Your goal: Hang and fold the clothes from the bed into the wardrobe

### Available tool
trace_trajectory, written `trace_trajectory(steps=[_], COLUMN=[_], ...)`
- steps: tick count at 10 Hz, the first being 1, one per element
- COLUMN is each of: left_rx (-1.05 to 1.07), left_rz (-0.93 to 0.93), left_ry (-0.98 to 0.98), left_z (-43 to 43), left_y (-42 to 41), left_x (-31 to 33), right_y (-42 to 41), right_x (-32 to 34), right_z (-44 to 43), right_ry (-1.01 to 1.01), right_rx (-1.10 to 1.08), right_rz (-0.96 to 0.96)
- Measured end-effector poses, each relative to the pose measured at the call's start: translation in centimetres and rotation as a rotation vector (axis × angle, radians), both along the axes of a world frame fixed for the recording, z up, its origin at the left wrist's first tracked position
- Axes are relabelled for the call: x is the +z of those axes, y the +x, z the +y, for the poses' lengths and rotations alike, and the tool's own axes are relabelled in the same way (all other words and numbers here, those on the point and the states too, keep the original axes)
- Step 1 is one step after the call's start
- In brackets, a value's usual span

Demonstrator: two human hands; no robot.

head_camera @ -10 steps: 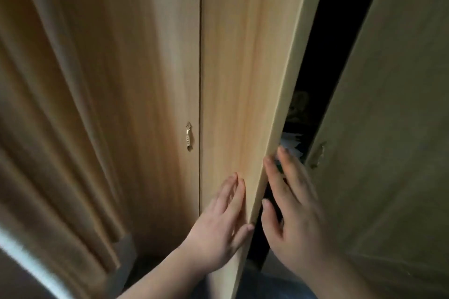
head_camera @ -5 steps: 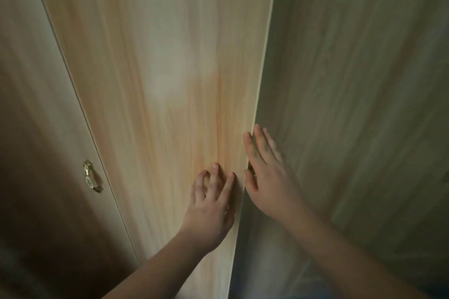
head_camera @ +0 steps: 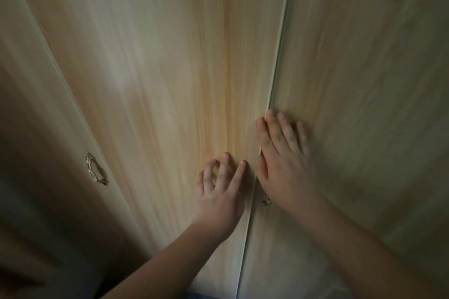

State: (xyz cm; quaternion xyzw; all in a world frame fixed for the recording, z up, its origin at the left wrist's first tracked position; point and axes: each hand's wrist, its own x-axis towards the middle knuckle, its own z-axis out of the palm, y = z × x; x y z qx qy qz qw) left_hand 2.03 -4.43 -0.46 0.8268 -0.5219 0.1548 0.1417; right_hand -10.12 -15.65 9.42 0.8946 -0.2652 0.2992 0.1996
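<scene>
In dim light, the left hand (head_camera: 218, 192) lies spread on the middle wardrobe door (head_camera: 158, 80) and the right hand (head_camera: 284, 165) lies flat on the right wardrobe door (head_camera: 364, 104), flanking their meeting edges.

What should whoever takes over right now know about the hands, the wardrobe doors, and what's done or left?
Left hand: open, fingertips on the middle pale wood-grain wardrobe door.
Right hand: open, flat on the right pale wood-grain wardrobe door, at the seam.
Done: both doors meet, no gap showing.
Left: clothes and bed are out of view, so check whether any remain.
</scene>
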Motion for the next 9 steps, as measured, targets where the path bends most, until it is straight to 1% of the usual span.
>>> trace_trajectory(steps=[1, 3, 4, 5, 6, 7, 8, 9], left_rx=[0.028, 0.058, 0.066, 0.077, 0.028, -0.028, -0.029, -0.080], left_rz=[-0.015, -0.059, -0.056, 0.001, 0.086, 0.119, 0.206, 0.176], left_ry=[-0.011, -0.002, 0.010, 0.062, 0.130, 0.195, 0.182, 0.166], left_z=[-0.9, -1.7, -1.9, -1.7, -0.6, 1.5, 5.0, 10.0], left_y=[0.1, 0.4, 0.4, -0.2, -0.5, -1.0, -2.4, -4.4], left_x=[-0.5, -1.4, -1.3, -0.9, 0.8, 3.4, 5.5, 6.4], right_y=[0.5, 1.8, 1.9, 1.7, 1.1, 0.4, -1.9, -5.0], right_x=[-0.2, -1.6, -1.7, -1.3, 0.0, 0.7, 0.0, -0.9], right_z=[-1.0, -2.4, -2.8, -2.2, -0.9, 1.3, 4.1, 7.7], right_ry=[-0.002, -0.042, -0.065, -0.042, 0.025, 0.126, 0.283, 0.351], right_rx=[-0.003, 0.021, 0.031, 0.020, -0.012, -0.038, -0.056, -0.089], right_rz=[0.032, -0.034, -0.032, -0.008, 0.053, 0.076, 0.078, 0.112])
